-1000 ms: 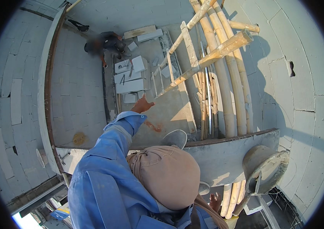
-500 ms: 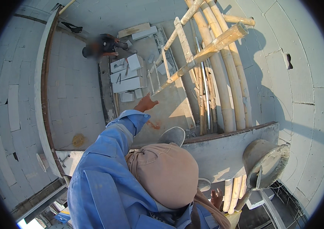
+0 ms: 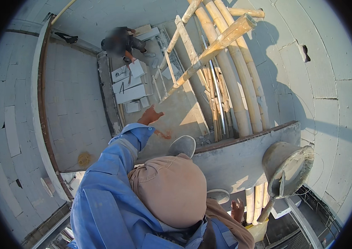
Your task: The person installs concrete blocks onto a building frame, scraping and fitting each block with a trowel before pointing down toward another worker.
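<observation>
My left arm, in a blue sleeve, stretches forward, and my left hand point(image 3: 151, 115) hangs open in the air with nothing in it, fingers extended. Far below it is the floor point(image 3: 171, 118). My right hand point(image 3: 237, 209) is low beside my bent leg, fingers apart and holding nothing I can see. Close to it are the ends of several bamboo poles point(image 3: 259, 201). I am on a grey plank point(image 3: 221, 170), one shoe point(image 3: 183, 146) at its far edge. To the right, a mortar-stained bucket point(image 3: 281, 159) is tipped, with a tool point(image 3: 282, 184) inside.
Below, a co-worker point(image 3: 132, 43) bends by a stack of white blocks point(image 3: 130, 93) with hand tools on top. A bamboo frame point(image 3: 221, 39) and long bamboo poles point(image 3: 242, 70) rise ahead on the right. Block walls point(image 3: 325, 54) surround the space; a long board point(image 3: 41, 112) edges the left.
The co-worker has moved right and now reaches a hand to the white blocks. My view has shifted slightly. My left arm stays stretched out, and the right hand stays low.
</observation>
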`<act>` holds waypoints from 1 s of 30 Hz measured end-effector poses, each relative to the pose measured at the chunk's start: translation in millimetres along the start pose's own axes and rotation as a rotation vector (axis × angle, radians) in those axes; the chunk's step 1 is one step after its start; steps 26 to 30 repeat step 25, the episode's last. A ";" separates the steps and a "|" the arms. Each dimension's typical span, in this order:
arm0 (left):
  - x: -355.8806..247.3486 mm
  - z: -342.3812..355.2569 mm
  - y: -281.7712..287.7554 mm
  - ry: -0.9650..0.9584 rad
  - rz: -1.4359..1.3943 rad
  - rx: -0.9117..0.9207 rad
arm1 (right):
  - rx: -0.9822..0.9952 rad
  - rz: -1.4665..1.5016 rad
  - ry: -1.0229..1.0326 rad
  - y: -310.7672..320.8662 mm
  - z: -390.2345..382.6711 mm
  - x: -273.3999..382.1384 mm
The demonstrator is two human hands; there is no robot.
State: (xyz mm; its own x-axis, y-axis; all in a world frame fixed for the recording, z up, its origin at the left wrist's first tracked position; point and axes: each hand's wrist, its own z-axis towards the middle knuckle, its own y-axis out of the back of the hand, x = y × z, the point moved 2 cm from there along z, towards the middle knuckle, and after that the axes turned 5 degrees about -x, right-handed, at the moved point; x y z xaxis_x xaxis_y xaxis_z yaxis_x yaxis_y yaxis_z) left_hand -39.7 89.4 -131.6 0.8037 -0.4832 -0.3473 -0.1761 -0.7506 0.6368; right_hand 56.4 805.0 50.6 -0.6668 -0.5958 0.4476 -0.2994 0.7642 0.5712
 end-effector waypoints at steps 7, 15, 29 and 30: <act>0.7 4.5 -0.7 -0.040 0.043 -0.059 | -0.002 0.026 -0.019 -4.2 -5.0 20.2; 1.6 -0.1 7.5 -0.008 0.027 0.023 | -0.001 0.050 -0.010 -6.8 3.2 11.0; 4.6 3.9 11.1 0.008 0.051 0.042 | 0.009 -0.043 -0.047 -3.3 -5.8 28.5; 4.6 3.9 11.1 0.008 0.051 0.042 | 0.009 -0.043 -0.047 -3.3 -5.8 28.5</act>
